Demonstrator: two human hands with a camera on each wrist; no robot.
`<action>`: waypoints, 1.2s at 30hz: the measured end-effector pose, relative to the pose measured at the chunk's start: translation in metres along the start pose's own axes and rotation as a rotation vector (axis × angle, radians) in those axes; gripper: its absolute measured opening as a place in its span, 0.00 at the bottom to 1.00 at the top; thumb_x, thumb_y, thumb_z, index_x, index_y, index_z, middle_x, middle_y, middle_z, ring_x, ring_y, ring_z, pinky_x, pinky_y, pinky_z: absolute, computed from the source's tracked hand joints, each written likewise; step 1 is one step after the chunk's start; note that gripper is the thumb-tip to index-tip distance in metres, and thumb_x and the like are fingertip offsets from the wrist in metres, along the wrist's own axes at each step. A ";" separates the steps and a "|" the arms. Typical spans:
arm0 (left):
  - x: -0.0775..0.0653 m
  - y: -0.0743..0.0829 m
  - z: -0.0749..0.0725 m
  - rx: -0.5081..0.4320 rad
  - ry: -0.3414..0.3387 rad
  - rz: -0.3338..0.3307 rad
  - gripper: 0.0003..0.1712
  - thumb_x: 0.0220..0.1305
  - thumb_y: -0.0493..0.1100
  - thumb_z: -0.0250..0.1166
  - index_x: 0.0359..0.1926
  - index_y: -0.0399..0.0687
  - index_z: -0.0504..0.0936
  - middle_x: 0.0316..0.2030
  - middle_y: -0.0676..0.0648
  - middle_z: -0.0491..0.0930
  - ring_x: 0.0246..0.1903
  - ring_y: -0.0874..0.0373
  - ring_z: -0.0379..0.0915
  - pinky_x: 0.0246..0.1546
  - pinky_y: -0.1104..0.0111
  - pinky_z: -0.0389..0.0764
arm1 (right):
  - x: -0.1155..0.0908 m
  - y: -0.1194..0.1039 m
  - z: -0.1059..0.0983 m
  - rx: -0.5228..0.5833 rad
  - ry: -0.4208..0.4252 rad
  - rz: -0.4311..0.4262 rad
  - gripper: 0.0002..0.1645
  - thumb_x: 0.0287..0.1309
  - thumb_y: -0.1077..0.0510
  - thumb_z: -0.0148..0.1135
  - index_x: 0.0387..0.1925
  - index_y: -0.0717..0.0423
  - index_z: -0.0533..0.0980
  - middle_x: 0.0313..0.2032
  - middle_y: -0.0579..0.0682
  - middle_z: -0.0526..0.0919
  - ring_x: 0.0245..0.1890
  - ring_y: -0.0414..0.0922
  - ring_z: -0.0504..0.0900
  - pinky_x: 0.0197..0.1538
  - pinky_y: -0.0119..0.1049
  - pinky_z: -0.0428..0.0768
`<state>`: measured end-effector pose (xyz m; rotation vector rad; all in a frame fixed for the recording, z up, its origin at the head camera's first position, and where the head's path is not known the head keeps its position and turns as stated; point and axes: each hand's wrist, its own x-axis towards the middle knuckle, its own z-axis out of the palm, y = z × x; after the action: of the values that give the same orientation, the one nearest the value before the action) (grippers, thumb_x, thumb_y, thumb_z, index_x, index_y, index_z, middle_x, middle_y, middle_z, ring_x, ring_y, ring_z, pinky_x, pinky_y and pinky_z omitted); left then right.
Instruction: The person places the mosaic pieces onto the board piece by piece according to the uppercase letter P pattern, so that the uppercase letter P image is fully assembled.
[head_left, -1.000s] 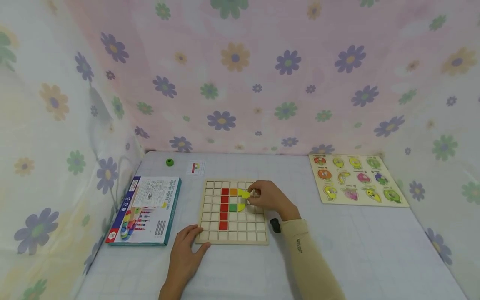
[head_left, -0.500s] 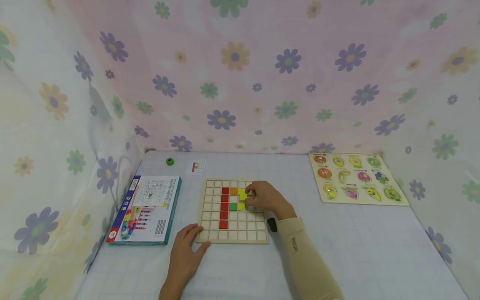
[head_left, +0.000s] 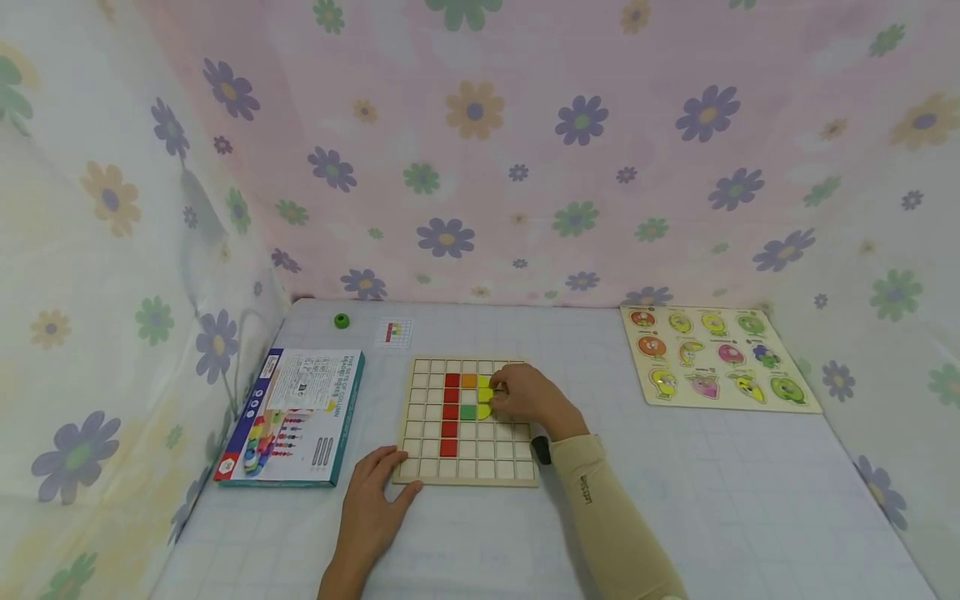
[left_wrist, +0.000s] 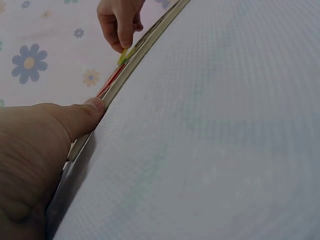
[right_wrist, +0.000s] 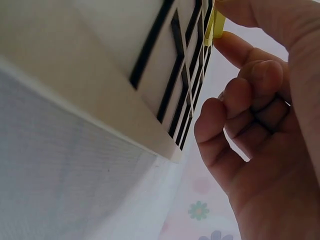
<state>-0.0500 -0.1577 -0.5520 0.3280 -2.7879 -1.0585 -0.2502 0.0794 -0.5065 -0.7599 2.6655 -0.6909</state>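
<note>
A wooden grid board (head_left: 486,471) lies on the table in the head view. A column of several red tiles (head_left: 448,429), an orange tile (head_left: 468,381) and a green tile (head_left: 468,412) sit in its cells. Yellow tiles (head_left: 483,412) with rounded edges lie right of these, partly covered by my fingers. Over the board's upper right, my right hand (head_left: 534,400) pinches a yellow tile (right_wrist: 219,24) between thumb and index finger; its exact shape is hidden. My left hand (head_left: 371,504) rests at the board's lower left corner, fingers on the left side and thumb at the front edge.
A boxed toy set (head_left: 288,421) lies left of the board. Behind it are a green bead (head_left: 342,321) and a small pattern card (head_left: 394,332). A fruit puzzle board (head_left: 718,360) lies at the back right. A black object (head_left: 541,450) shows beside the right forearm.
My right hand has moved slightly left and down, bringing the yellow tile from above the grid down onto the board beside the orange and green tiles. The left hand stays put.
</note>
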 end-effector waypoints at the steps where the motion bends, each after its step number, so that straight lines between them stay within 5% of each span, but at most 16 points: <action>1: 0.000 0.000 0.000 -0.001 -0.001 0.000 0.28 0.56 0.48 0.79 0.58 0.50 0.83 0.63 0.47 0.76 0.69 0.46 0.66 0.71 0.49 0.72 | 0.000 0.000 0.000 -0.003 0.000 0.002 0.17 0.60 0.56 0.67 0.49 0.57 0.85 0.46 0.50 0.87 0.37 0.43 0.77 0.49 0.43 0.84; 14: 0.003 0.002 0.001 0.001 -0.024 -0.025 0.29 0.57 0.50 0.78 0.59 0.51 0.82 0.65 0.48 0.74 0.71 0.48 0.64 0.73 0.50 0.70 | -0.002 -0.004 -0.004 -0.007 -0.007 0.038 0.18 0.61 0.57 0.66 0.51 0.58 0.84 0.49 0.52 0.87 0.40 0.44 0.80 0.53 0.44 0.85; 24: 0.001 0.000 0.000 -0.004 -0.024 -0.038 0.30 0.56 0.50 0.78 0.59 0.50 0.82 0.65 0.48 0.75 0.70 0.48 0.64 0.72 0.49 0.70 | -0.005 0.003 0.002 0.013 0.037 0.015 0.16 0.63 0.57 0.65 0.51 0.54 0.85 0.39 0.46 0.86 0.31 0.41 0.72 0.39 0.36 0.75; 36: 0.000 0.001 -0.001 0.005 -0.025 -0.053 0.30 0.56 0.49 0.79 0.59 0.50 0.83 0.65 0.47 0.75 0.70 0.47 0.65 0.73 0.50 0.70 | -0.007 0.008 0.008 0.011 0.061 -0.008 0.08 0.65 0.56 0.67 0.43 0.50 0.88 0.42 0.46 0.89 0.35 0.38 0.79 0.43 0.36 0.82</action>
<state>-0.0502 -0.1573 -0.5507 0.3940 -2.8193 -1.0743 -0.2450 0.0867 -0.5162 -0.7589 2.7121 -0.7420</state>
